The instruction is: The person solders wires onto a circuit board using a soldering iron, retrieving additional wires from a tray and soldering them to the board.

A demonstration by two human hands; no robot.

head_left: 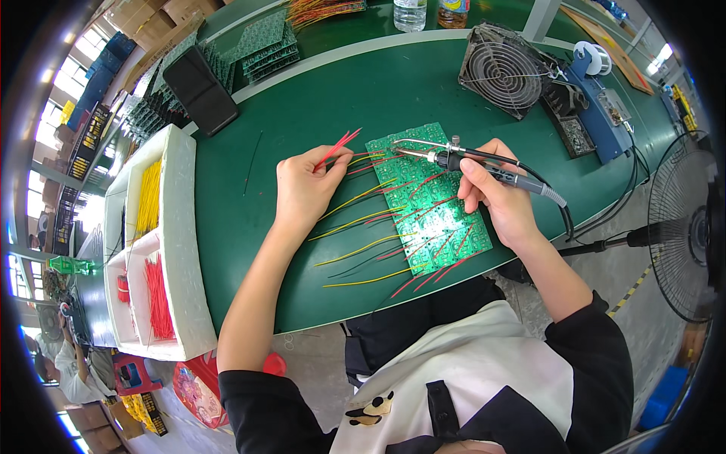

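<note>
My right hand is closed around a soldering iron with a thin metal feed tube fixed along it. The iron's tip points left, over the upper left part of a green circuit board panel. Between the fingers of my left hand is a small bunch of red wires, just left of the panel's upper edge. Yellow, red and dark wires lie across the panel, several sticking out past its left side. Whether the tip touches a wire or pad is too small to tell.
A white foam box with yellow and red wires stands at the left. Behind it lie a black phone and stacked circuit boards. A square fan and a blue soldering unit with a solder spool sit at the back right.
</note>
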